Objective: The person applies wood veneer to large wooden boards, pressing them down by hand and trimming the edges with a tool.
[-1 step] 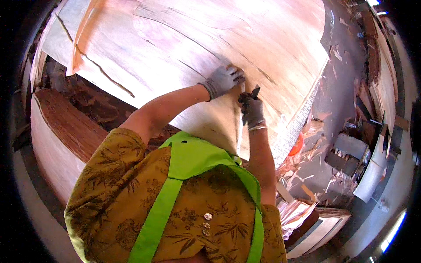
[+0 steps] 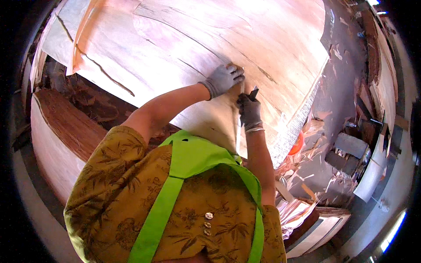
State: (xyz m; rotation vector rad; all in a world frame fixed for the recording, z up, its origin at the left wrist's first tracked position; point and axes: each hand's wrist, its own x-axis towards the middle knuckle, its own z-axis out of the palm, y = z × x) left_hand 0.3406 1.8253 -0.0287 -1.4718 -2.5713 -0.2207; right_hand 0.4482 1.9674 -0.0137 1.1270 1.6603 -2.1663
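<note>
The gloved left hand (image 2: 223,79) presses flat, open, steadying the veneer sheet (image 2: 184,48) (thin, split), while the right hand (image 2: 250,111) has its grip closed around a dark knife (image 2: 253,93).

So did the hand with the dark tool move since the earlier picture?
No. The right hand sits at the same spot against the stack's front edge, gripping the dark tool.

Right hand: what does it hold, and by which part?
The right hand grips a dark knife-like tool by its lower handle end; the blade tip shows above the glove.
</note>
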